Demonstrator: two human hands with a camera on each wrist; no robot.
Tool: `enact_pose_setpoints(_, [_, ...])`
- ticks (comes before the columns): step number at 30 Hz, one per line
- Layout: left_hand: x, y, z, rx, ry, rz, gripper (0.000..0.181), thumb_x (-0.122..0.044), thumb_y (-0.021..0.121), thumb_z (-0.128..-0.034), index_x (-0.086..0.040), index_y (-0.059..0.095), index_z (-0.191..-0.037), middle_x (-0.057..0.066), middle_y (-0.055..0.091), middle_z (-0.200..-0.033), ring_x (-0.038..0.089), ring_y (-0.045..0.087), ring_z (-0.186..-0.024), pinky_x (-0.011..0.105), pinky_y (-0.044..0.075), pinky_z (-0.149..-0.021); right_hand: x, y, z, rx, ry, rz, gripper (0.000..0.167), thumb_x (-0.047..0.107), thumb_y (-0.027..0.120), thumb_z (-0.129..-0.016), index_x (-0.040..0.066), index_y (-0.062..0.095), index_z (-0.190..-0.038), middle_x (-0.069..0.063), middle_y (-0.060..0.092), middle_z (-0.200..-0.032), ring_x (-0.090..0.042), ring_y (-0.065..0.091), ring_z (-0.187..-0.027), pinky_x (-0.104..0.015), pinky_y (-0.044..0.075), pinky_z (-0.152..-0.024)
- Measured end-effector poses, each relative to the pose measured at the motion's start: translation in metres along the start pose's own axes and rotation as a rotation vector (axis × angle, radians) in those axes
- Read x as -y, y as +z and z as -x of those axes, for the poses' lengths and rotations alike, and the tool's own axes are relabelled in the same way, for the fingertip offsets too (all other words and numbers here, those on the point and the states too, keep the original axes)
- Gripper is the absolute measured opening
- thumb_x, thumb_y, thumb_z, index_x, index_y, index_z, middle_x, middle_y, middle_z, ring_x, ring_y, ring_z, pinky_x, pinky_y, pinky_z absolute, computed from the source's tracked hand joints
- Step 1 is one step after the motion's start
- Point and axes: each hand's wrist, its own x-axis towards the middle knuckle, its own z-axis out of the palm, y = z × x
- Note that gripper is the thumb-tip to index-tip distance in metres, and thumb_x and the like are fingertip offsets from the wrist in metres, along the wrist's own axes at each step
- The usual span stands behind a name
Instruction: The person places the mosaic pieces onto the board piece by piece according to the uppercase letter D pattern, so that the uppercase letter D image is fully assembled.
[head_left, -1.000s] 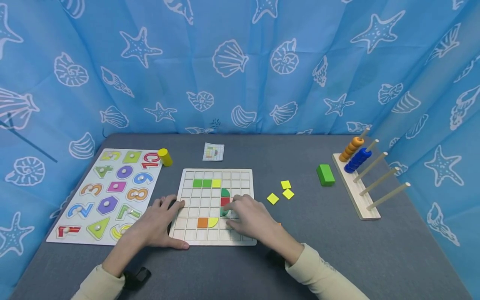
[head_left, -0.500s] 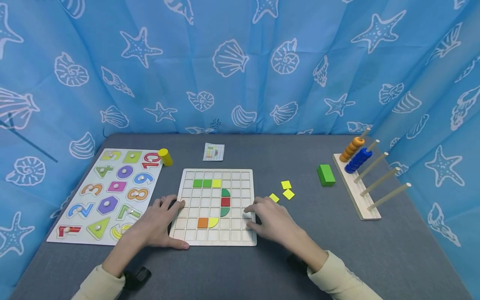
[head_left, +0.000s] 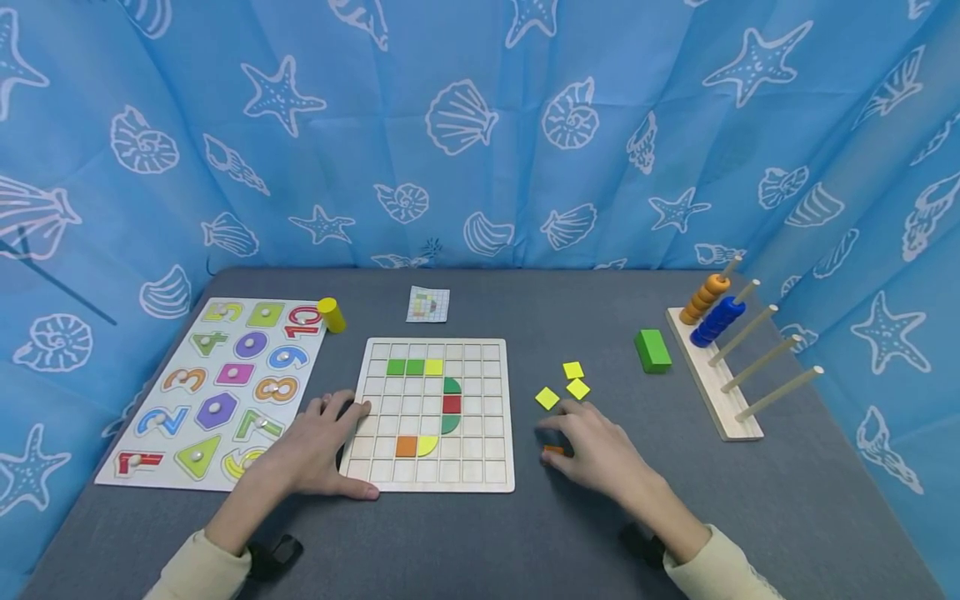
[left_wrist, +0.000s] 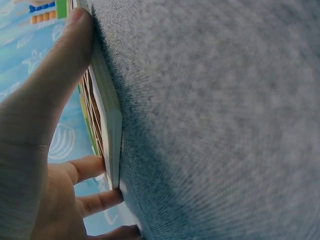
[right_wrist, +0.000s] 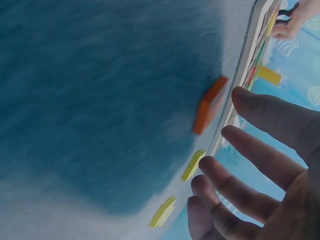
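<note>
The white grid board (head_left: 477, 468) carries green, yellow, red and orange pieces, among them a red square (head_left: 452, 404) between two green rounded ones. My left hand (head_left: 311, 446) rests at the board's left side, thumb on its front edge; in the left wrist view the thumb and fingers touch the board's rim (left_wrist: 111, 120). To the right of the board, my right hand (head_left: 600, 450) is over an orange piece (head_left: 553, 450), fingers parted and holding nothing. The right wrist view shows that orange piece (right_wrist: 210, 106) on the table, apart from the fingertips.
Yellow squares (head_left: 547, 398) lie just beyond my right hand. A green block (head_left: 652, 351) and a peg stand (head_left: 712, 375) with orange and blue beads are further right. On the left are a number puzzle (head_left: 247, 379) and a yellow cylinder (head_left: 331, 315); a small pattern card (head_left: 428, 305) lies behind the board.
My right hand has moved right, off the board to the orange piece, uncovering the red square and lower green piece. My left hand has stayed in place.
</note>
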Motion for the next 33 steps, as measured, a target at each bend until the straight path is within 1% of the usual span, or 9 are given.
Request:
enact_pose_setpoints(4, [-0.001,0.000,0.000,-0.013,0.003,-0.005,0.119,-0.085,0.076,-0.0610,-0.009,0.048,-0.149,0.025,0.045,-0.151,0.051,0.048,-0.130,0.066,0.048,-0.099,-0.008,-0.001,0.005,0.013,0.021,0.013,0.035,0.018,0.088,-0.079,0.011,0.079,-0.112,-0.002,0.068,-0.102,-0.018,0.059,-0.088,-0.034,0.049,-0.065])
enact_pose_setpoints(7, [-0.001,0.000,0.001,-0.017,0.004,-0.009,0.118,-0.084,0.077,-0.0611,-0.010,0.048,-0.148,0.025,0.045,-0.150,0.051,0.049,-0.130,0.066,0.048,-0.099,-0.012,-0.002,0.007,0.024,0.025,0.002,0.032,0.018,0.087,-0.081,0.010,0.079,-0.110,-0.002,0.068,-0.099,-0.017,0.059,-0.086,-0.035,0.049,-0.066])
enact_pose_setpoints(11, [-0.001,0.000,0.001,-0.016,0.002,-0.012,0.118,-0.085,0.076,-0.0610,-0.010,0.048,-0.148,0.025,0.045,-0.150,0.051,0.049,-0.129,0.066,0.048,-0.099,-0.014,-0.002,0.007,0.042,0.024,-0.011,0.027,0.018,0.086,-0.082,0.009,0.080,-0.108,-0.001,0.068,-0.095,-0.014,0.058,-0.081,-0.032,0.047,-0.065])
enact_pose_setpoints(17, [-0.001,0.000,0.000,-0.012,0.002,-0.006,0.118,-0.086,0.075,-0.0608,-0.011,0.048,-0.148,0.024,0.044,-0.151,0.050,0.049,-0.129,0.066,0.048,-0.099,-0.013,-0.001,0.010,0.054,0.007,-0.026,0.027,0.019,0.088,-0.080,0.010,0.081,-0.105,0.001,0.067,-0.091,-0.011,0.056,-0.078,-0.031,0.046,-0.063])
enact_pose_setpoints(23, [0.000,0.001,0.000,-0.011,0.000,-0.001,0.119,-0.086,0.075,-0.0607,-0.011,0.048,-0.149,0.024,0.044,-0.151,0.051,0.048,-0.130,0.066,0.047,-0.100,-0.011,0.001,0.011,0.063,-0.007,-0.037,0.027,0.015,0.089,-0.077,0.010,0.080,-0.102,0.004,0.066,-0.088,-0.010,0.056,-0.077,-0.031,0.046,-0.061])
enact_pose_setpoints(30, [0.000,0.001,0.000,-0.012,0.001,0.001,0.118,-0.086,0.075,-0.0609,-0.011,0.048,-0.148,0.024,0.045,-0.151,0.050,0.048,-0.130,0.066,0.048,-0.099,-0.007,0.004,0.009,0.075,0.001,-0.038,0.034,0.014,0.089,-0.077,0.009,0.079,-0.110,0.002,0.067,-0.091,-0.010,0.054,-0.077,-0.032,0.046,-0.063])
enact_pose_setpoints(33, [0.000,0.001,0.001,-0.010,0.001,0.002,0.118,-0.086,0.075,-0.0609,-0.011,0.048,-0.148,0.024,0.044,-0.151,0.050,0.048,-0.130,0.066,0.048,-0.099,-0.006,0.004,0.009,0.074,-0.004,-0.036,0.032,0.013,0.089,-0.078,0.010,0.079,-0.108,0.002,0.066,-0.091,-0.010,0.052,-0.076,-0.030,0.045,-0.064])
